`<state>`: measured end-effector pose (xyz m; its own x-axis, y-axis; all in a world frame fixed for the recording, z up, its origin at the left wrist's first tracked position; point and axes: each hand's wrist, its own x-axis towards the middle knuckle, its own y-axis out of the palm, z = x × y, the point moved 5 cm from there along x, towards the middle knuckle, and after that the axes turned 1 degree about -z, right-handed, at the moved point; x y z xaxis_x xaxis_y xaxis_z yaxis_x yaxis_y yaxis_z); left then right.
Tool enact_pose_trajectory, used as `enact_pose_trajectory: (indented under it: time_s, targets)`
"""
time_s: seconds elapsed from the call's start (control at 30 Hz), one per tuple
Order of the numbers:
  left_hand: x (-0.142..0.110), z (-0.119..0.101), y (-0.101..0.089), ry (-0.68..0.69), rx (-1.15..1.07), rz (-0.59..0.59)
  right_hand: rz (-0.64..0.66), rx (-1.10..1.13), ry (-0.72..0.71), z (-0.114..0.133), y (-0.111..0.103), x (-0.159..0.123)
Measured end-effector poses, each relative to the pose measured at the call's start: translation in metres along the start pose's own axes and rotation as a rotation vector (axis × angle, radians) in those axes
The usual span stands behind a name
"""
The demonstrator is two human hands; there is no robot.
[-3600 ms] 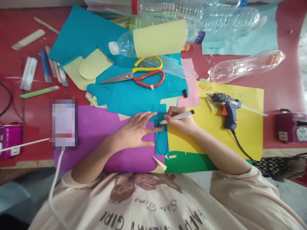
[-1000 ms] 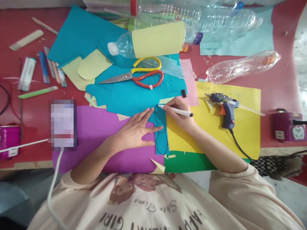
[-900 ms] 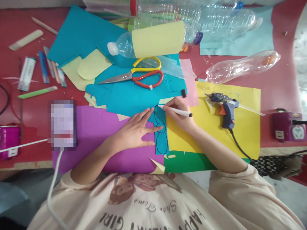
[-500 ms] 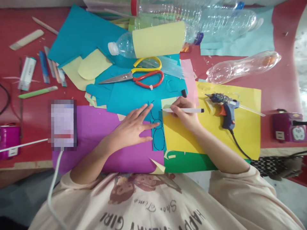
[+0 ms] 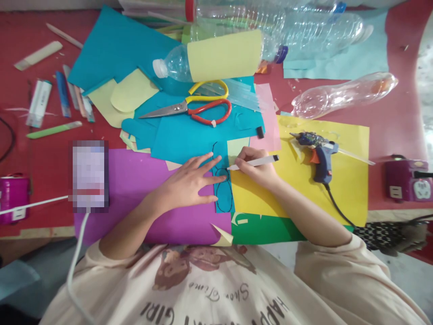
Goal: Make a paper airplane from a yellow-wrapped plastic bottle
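My left hand (image 5: 189, 183) lies flat with fingers spread, pressing on a teal paper strip (image 5: 223, 196) where it meets the purple sheet (image 5: 135, 180). Black oval outlines are drawn on the strip. My right hand (image 5: 259, 169) pinches a white marker (image 5: 253, 163), its tip touching the teal strip near the upper oval. The right hand rests on a yellow sheet (image 5: 338, 180).
Scissors (image 5: 196, 106) with yellow and red handles lie on teal paper behind my hands. A blue glue gun (image 5: 320, 153) sits on the yellow sheet to the right. Plastic bottles (image 5: 341, 95), one wrapped in pale yellow paper (image 5: 223, 56), lie at the back. A phone (image 5: 89, 176) lies left.
The marker drew upward along the strip, lifted off to the right, then came back down to the upper oval. The teal strip shifted slightly left under my left hand.
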<state>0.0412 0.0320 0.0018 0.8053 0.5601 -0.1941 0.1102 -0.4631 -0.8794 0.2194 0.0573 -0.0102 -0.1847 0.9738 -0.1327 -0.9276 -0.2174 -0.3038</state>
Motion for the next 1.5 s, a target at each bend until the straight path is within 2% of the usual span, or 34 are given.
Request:
enact_pose_trajectory:
  time_s: [0.3,0.53,0.7,0.9,1.07,1.27,1.37,1.5]
  targets:
    - [0.001,-0.001,-0.001,-0.008,0.01,0.017,-0.09,0.01,0.006,-0.001,-0.006,0.0]
    - [0.001,-0.001,-0.001,-0.006,0.003,0.001,-0.034,-0.007,-0.006,0.0,-0.001,0.001]
    - [0.001,-0.001,-0.001,-0.001,0.008,0.01,-0.092,0.021,0.014,0.001,-0.005,0.001]
    - [0.001,-0.001,-0.001,0.006,0.005,-0.006,-0.081,0.011,-0.008,0.002,-0.006,0.002]
    - [0.0,-0.001,-0.002,0.015,0.01,-0.018,-0.104,0.117,-0.001,-0.001,-0.006,0.002]
    - [-0.001,-0.005,-0.003,0.137,0.032,-0.079,-0.165,0.247,-0.034,-0.007,-0.011,0.007]
    - [-0.003,-0.009,-0.002,0.211,0.048,-0.106,-0.175,0.24,-0.053,-0.007,-0.013,0.008]
    - [-0.003,-0.012,0.0,0.23,0.064,-0.12,-0.145,0.19,-0.08,-0.003,-0.01,0.009]
